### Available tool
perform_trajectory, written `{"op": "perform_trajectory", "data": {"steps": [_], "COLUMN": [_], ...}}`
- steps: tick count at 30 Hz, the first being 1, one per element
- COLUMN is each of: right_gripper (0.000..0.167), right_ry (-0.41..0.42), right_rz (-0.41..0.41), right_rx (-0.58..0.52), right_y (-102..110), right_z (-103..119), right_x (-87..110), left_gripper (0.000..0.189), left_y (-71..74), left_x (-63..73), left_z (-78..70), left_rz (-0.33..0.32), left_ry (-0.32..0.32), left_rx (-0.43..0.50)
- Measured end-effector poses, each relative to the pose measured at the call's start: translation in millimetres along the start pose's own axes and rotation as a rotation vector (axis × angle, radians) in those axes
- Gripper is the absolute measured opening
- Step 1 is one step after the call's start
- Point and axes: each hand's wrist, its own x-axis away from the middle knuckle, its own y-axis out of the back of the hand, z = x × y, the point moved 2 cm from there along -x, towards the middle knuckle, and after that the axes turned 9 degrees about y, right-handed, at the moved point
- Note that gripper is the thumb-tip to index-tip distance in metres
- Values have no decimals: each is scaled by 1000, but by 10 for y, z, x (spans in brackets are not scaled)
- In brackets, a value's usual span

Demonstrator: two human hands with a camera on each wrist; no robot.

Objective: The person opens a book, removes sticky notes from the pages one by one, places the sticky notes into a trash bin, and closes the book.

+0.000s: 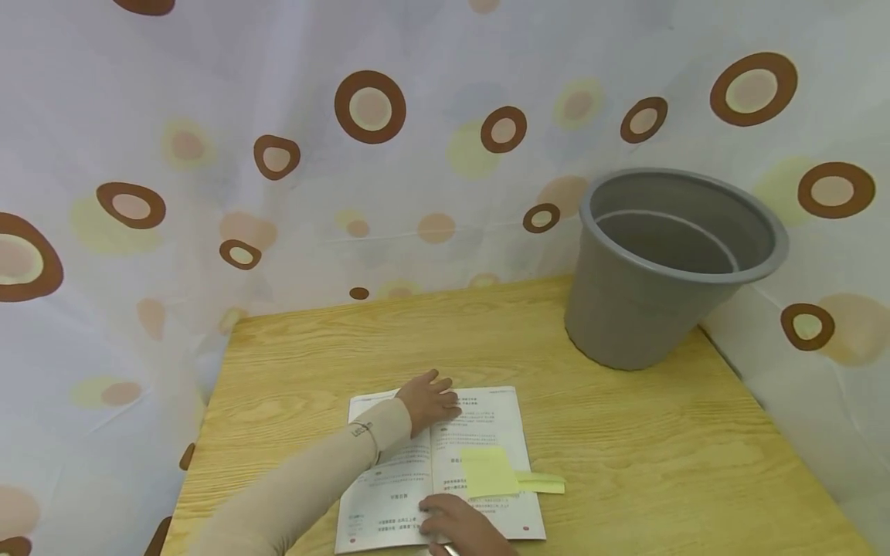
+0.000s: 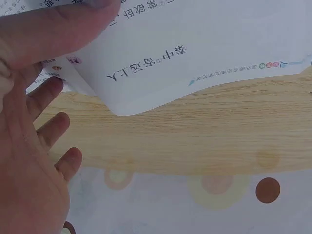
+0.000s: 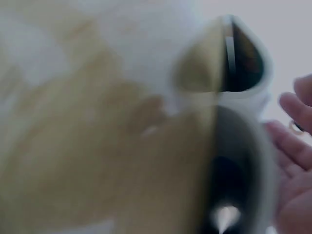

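Observation:
An open book (image 1: pixel 392 494) with printed pages lies on the wooden table. My left hand (image 1: pixel 429 401) reaches over its far part, fingers extended across the inner top of the right page. In the left wrist view the thumb (image 2: pixel 63 36) of that hand overlaps a page (image 2: pixel 209 44) whose edge curves up; the other fingers are spread. My right hand (image 1: pixel 464 527) is at the near part of the book, fingers loosely bent, with a small pale sliver (image 1: pixel 450 550) by them. A yellow sticky note (image 1: pixel 489 471) lies on the right page. More yellow sticky notes (image 1: pixel 542 483) project past its edge.
A large grey bucket (image 1: pixel 626 309) stands at the table's back right corner. A white curtain (image 1: pixel 431 177) with brown rings hangs behind and beside the table (image 1: pixel 292 386). The right wrist view is blurred, with dark openings (image 3: pixel 234 161) beside a yellowish surface (image 3: pixel 97 161).

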Motion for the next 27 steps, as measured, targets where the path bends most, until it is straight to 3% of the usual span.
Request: {"op": "perform_trajectory", "data": {"steps": [5,14,18,23,25,27], "right_gripper": [23,27,26,18,19,22], "right_ry": [-144,-398,-468,-609,-680,-728], "right_rz": [147,227,118,-111,-156,-148], "right_rx": [-218,-267,-233,17,88,144], "right_y": [228,744,984,1341,1454,1534], "right_z": [26,108,34,-134,-203,-267], "right_x": [4,-17,86,225,277,325], "left_gripper": [77,67,69,69,70,70], "left_y": [-2,8,5,-42,-64,-70], "left_x": [24,85,65,57,51,44], "left_z": [-11,-30,-39,-70,-83,-90], "left_rz": [21,-35,-20,-2,0,3], "left_ry": [29,66,73,100,111,117], "left_rx": [19,40,29,72,79,74]}}
